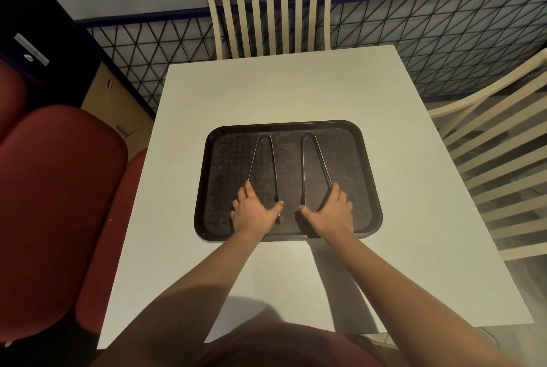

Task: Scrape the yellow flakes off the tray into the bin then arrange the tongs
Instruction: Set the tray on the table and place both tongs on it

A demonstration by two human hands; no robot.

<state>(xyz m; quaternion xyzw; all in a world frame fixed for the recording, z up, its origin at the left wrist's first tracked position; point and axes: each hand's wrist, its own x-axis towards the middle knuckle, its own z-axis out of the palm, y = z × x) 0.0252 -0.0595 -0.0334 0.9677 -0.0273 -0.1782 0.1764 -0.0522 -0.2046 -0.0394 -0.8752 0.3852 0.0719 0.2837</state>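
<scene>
A black tray (367,177) lies in the middle of the white table (284,85). Two dark metal tongs lie on it side by side, hinge ends pointing away from me. My left hand (254,212) rests flat over the open tips of the left tongs (265,141), fingers straight and thumb spread toward the inner arm. Over the tips of the right tongs (307,141) my right hand (331,212) lies the same way. No yellow flakes show on the tray, and no bin is in view.
A cream slatted chair (269,20) stands at the table's far edge, and another (488,144) stands at its right side. Red padded seats (59,203) sit close on the left. A dark cabinet (32,26) stands at the far left.
</scene>
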